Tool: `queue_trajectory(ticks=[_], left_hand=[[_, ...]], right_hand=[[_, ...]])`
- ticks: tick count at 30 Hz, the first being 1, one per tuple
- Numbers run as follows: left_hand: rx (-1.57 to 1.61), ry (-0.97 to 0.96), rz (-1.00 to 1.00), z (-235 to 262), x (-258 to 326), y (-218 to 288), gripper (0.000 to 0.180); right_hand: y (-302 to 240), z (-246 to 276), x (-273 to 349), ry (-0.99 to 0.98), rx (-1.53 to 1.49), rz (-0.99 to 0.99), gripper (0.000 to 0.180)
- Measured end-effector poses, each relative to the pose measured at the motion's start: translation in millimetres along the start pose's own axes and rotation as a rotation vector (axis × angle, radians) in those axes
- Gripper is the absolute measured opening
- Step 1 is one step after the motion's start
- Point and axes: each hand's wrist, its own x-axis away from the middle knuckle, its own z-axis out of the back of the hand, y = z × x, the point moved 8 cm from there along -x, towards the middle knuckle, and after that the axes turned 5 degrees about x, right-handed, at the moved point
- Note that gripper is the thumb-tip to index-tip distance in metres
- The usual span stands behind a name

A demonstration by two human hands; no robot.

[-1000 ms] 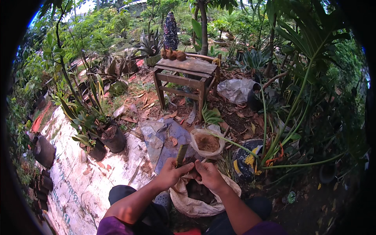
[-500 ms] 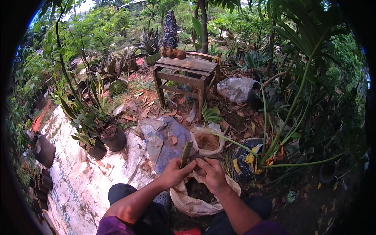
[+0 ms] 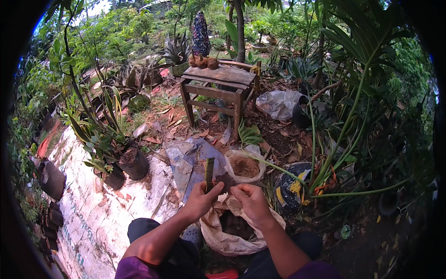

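Observation:
My left hand (image 3: 200,203) is closed around a short, flat green leaf piece (image 3: 209,173), which stands upright out of the fist. It looks like a cut strip of snake plant leaf. A small gap to the right of it, my right hand (image 3: 252,201) has thumb and fingertips pressed together; whatever is pinched there is too small to make out. Below both hands, between my knees, an open whitish sack (image 3: 214,235) with a rolled-down rim holds dark soil (image 3: 236,225). Just beyond the hands sits a pale bag (image 3: 264,171) of brown fibre (image 3: 244,166).
A wooden stool (image 3: 218,76) with several brown fibrous balls (image 3: 210,63) on top stands ahead. Potted plants in black bags (image 3: 134,163) stand on a white sheet (image 3: 83,204) at left. A black-and-yellow pot (image 3: 292,187) with long leaf stalks is at right.
My hands have drawn apart from touching, the left one shifting leftward. The leaf piece has swung from a rightward lean to nearly upright.

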Motion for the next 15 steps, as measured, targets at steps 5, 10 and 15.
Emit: queue_trajectory(ticks=[5, 10, 15], left_hand=[[-0.03, 0.02, -0.015, 1.0, 0.2, -0.7, 0.026], [-0.107, 0.107, -0.028, 11.0, -1.7, 3.2, 0.026], [-0.094, 0.118, -0.047, 8.2, 2.3, 9.9, 0.028]], right_hand=[[-3.2, 5.4, 0.1, 0.086, 0.085, 0.026, 0.016], [-5.6, 19.2, -1.7, 0.137, 0.069, 0.013, 0.014], [-3.9, 28.3, -4.5, 0.123, 0.068, -0.035, 0.011]])
